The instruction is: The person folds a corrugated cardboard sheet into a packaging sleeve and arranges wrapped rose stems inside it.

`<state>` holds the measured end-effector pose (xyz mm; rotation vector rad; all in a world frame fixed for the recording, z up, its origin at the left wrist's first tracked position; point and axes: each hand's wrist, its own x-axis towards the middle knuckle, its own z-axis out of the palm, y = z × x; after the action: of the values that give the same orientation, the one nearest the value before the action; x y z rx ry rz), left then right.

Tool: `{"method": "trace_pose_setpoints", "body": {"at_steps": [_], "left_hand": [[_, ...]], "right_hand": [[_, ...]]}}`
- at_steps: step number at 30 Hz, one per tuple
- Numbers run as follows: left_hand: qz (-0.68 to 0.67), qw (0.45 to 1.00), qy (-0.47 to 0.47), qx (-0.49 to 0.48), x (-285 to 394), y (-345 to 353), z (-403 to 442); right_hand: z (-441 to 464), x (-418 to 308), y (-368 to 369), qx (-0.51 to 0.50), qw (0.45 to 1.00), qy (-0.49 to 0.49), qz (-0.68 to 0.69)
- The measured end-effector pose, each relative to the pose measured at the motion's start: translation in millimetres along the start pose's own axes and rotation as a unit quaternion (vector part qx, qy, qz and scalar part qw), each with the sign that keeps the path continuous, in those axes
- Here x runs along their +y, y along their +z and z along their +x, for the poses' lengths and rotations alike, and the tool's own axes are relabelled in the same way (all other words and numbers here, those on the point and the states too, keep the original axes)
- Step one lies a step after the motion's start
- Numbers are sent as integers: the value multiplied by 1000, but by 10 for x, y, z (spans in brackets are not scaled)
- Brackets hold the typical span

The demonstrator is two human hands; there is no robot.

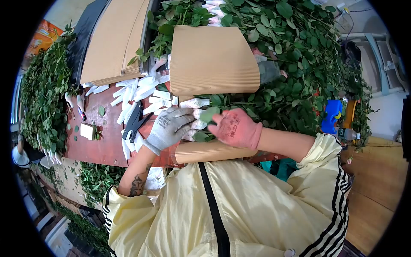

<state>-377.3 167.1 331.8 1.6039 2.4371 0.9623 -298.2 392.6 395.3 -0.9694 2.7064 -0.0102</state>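
My left hand (168, 127), in a grey glove, rests with fingers spread on white-netted flower heads (198, 124) lined up on corrugated cardboard. My right hand (234, 127), in a pink glove, is at the leaves and stems just right of those heads; its fingers are bent around a green leaf (209, 115). The cardboard sheet (216, 60) stands curved up behind the flowers, and its near edge (214, 152) curls up by my body. Left of my left hand lie a black stapler (136, 122) and many loose white net sleeves (147, 89).
A stack of cardboard (113, 40) stands at the back left. Leafy stems (299, 73) heap up at the right and more (45, 94) at the far left. A blue tape dispenser (332, 116) and a bottle (350, 134) are at the right edge. A small white block (87, 131) sits on the red table (107, 147).
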Motion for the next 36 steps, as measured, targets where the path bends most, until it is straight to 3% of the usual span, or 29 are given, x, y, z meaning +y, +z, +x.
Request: {"method": "trace_pose_setpoints", "body": {"at_steps": [3, 7, 9, 11, 17, 18, 19, 20, 21, 23, 27, 36], "left_hand": [[-52, 998, -44, -8, 12, 87, 6], [-46, 996, -75, -33, 90, 34, 61], [-50, 997, -59, -27, 6, 47, 41], [-16, 997, -56, -46, -18, 22, 53], [53, 998, -15, 5, 125, -175, 76], [14, 998, -67, 0, 250, -263, 89], [-28, 992, -120, -12, 356, -352, 43], [-36, 988, -131, -79, 394, -395, -5], [-38, 987, -134, -81, 378, -356, -46], [8, 966, -142, -215, 295, -247, -93], [19, 981, -107, -163, 161, -40, -107], [-78, 989, -44, -115, 52, -51, -148]], "right_hand": [[21, 62, 128, -34, 995, 11, 93], [152, 51, 214, -131, 986, 6, 104], [97, 48, 287, -89, 992, -1, 93], [11, 64, 259, 20, 999, -26, 36], [24, 151, 628, 68, 995, -57, 49], [-2, 132, 590, 61, 996, -62, -3], [-66, 134, 579, 138, 987, -84, 1], [-86, 121, 559, 83, 994, -74, -10], [-67, 98, 483, 29, 997, -69, -21], [-9, 49, 252, 11, 999, -50, 14], [116, 30, 395, -42, 998, -3, 54], [86, 66, 441, -58, 996, -5, 65]]}}
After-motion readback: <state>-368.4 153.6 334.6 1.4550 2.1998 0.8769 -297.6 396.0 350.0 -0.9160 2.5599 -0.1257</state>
